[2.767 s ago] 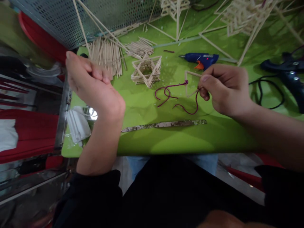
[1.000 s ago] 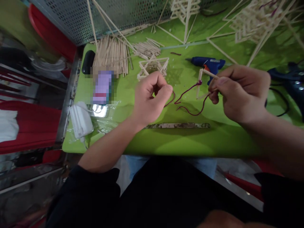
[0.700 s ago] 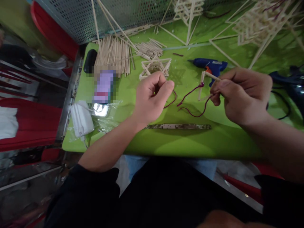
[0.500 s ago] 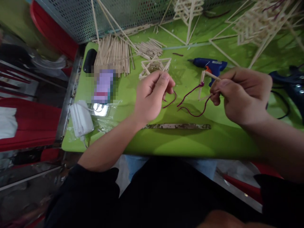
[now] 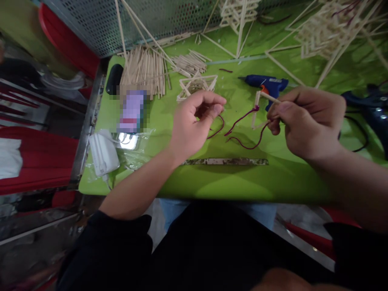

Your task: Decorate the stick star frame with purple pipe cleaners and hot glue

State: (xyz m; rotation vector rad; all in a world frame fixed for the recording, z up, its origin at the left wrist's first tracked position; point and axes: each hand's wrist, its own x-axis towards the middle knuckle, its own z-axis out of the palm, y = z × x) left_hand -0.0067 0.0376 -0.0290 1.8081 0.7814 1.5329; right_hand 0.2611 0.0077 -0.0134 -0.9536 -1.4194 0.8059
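Note:
My right hand (image 5: 309,121) is closed, pinching a small frame of thin wooden sticks (image 5: 257,100) between thumb and fingers. Dark purple string (image 5: 242,120) is tied on the frame's left stick, and another strand (image 5: 254,146) hangs in a loop from near the fingers. My left hand (image 5: 195,121) is over the table to the left, its thumb and forefinger slightly apart. Below its fingertips shows a short curve of purple string (image 5: 222,126); its upper end is hidden by the hand. Just behind is a small stick structure (image 5: 209,83).
Blue glue gun (image 5: 266,82) lies behind the right hand, a dark tool (image 5: 368,107) at right. Stick piles (image 5: 145,72), larger stick structures (image 5: 324,36), a phone (image 5: 132,109), a white adapter (image 5: 104,152) and a patterned strip (image 5: 224,161) are on the green table (image 5: 212,186).
My left thumb has moved away from the forefinger, and the fingers have loosened and extended to the right. My right hand keeps its grip on the stick frame, almost still.

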